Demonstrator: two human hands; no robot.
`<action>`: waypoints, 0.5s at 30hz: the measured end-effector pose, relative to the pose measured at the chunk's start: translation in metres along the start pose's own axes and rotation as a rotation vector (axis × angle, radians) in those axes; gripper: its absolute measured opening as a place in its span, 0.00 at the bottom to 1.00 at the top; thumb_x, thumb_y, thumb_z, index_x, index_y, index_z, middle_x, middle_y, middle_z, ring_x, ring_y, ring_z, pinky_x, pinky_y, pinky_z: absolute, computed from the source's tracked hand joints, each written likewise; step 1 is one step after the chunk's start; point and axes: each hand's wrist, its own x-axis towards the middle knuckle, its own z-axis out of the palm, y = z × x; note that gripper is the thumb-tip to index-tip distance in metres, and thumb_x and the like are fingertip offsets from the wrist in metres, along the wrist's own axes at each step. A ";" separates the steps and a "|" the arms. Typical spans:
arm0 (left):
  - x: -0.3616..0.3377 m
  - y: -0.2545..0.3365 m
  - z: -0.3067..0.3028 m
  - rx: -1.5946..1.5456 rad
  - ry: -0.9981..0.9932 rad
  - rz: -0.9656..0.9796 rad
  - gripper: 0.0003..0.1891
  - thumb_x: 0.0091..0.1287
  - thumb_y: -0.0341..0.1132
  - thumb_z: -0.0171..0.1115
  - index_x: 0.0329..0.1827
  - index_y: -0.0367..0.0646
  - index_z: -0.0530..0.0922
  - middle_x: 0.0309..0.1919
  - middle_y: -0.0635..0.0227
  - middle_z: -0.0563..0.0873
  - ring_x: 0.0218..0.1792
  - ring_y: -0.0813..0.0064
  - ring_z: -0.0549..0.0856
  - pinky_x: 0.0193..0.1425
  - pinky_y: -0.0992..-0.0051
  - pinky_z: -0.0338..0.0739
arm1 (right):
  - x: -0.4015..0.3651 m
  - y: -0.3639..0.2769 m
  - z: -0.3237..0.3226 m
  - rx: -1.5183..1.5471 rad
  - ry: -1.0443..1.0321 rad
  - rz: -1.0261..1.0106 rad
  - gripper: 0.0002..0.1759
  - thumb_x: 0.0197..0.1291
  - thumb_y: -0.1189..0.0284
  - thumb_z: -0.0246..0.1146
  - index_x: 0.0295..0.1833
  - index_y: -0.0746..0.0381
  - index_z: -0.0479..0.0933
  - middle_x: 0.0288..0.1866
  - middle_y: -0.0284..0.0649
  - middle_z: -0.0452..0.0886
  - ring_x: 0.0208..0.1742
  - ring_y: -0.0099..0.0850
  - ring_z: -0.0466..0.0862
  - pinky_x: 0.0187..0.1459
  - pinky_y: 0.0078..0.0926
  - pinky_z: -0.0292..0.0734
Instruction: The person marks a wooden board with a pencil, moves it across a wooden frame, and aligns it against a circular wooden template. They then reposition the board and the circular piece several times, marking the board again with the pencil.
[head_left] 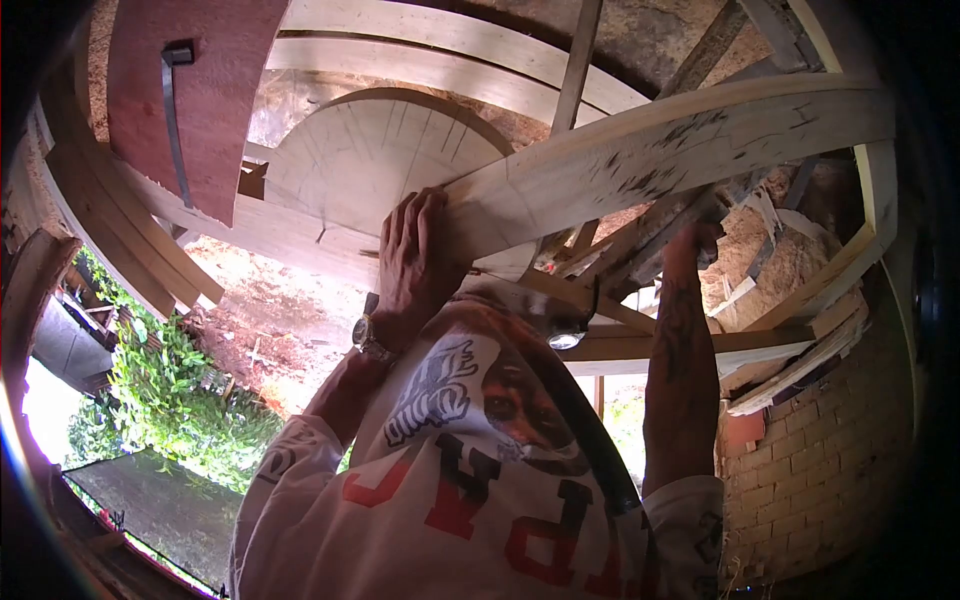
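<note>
My left hand (415,240), with a watch (368,335) on its wrist, is wrapped over the near end of a long, slightly curved-looking wooden board (650,160). Dark streaks mark the board's face, and it reaches up to the far right. Behind my left fingers stands a pale round-topped wooden panel (380,150) with pencil-like lines. Below the board, on the right, my right hand (694,243) is closed in shadow beside dark timber. What it grips, if anything, is hidden.
A reddish panel (190,100) carries a black strap (175,130) at upper left. Long planks (440,60) lie behind. Curved timbers (125,225) stand at left, and a wooden frame (870,220) at right. A shiny round object (566,340) sits near my chest. A brick wall (800,480) is lower right.
</note>
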 end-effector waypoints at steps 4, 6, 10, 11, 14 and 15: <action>-0.002 -0.002 0.001 -0.003 -0.042 -0.054 0.37 0.54 0.30 0.68 0.69 0.34 0.66 0.63 0.47 0.74 0.66 0.45 0.72 0.70 0.54 0.66 | 0.018 -0.011 0.009 0.413 -0.059 0.176 0.19 0.65 0.58 0.57 0.46 0.63 0.83 0.46 0.53 0.85 0.45 0.55 0.85 0.39 0.54 0.80; -0.012 -0.023 0.017 0.031 0.039 0.085 0.37 0.57 0.32 0.67 0.71 0.34 0.65 0.64 0.46 0.73 0.66 0.44 0.72 0.70 0.51 0.65 | 0.022 -0.016 0.006 0.689 -0.077 0.326 0.19 0.66 0.58 0.57 0.45 0.63 0.83 0.45 0.53 0.85 0.45 0.55 0.85 0.39 0.54 0.80; 0.002 0.016 0.008 0.208 -0.022 -0.034 0.45 0.51 0.38 0.72 0.74 0.38 0.62 0.63 0.49 0.73 0.65 0.47 0.71 0.71 0.49 0.62 | 0.017 -0.022 -0.010 1.198 -0.071 0.607 0.21 0.66 0.57 0.56 0.44 0.63 0.83 0.44 0.53 0.85 0.44 0.55 0.85 0.40 0.54 0.80; 0.004 0.024 0.003 0.189 -0.027 -0.028 0.46 0.51 0.40 0.72 0.74 0.37 0.62 0.63 0.49 0.73 0.65 0.47 0.71 0.72 0.47 0.61 | 0.016 -0.026 -0.013 1.307 -0.056 0.670 0.21 0.66 0.56 0.55 0.43 0.63 0.83 0.44 0.53 0.85 0.44 0.55 0.85 0.40 0.54 0.80; 0.017 0.041 0.000 0.153 -0.028 0.014 0.47 0.51 0.43 0.73 0.74 0.35 0.62 0.64 0.49 0.73 0.64 0.46 0.71 0.72 0.45 0.59 | 0.009 -0.022 -0.023 1.552 -0.001 0.827 0.22 0.67 0.56 0.55 0.42 0.64 0.83 0.42 0.54 0.85 0.43 0.55 0.85 0.40 0.54 0.80; 0.022 0.046 0.001 0.145 -0.026 0.030 0.47 0.52 0.44 0.73 0.74 0.34 0.61 0.64 0.48 0.73 0.64 0.46 0.71 0.72 0.44 0.58 | 0.008 -0.022 -0.025 1.617 0.024 0.872 0.22 0.67 0.55 0.54 0.42 0.64 0.83 0.42 0.54 0.85 0.43 0.55 0.85 0.40 0.54 0.80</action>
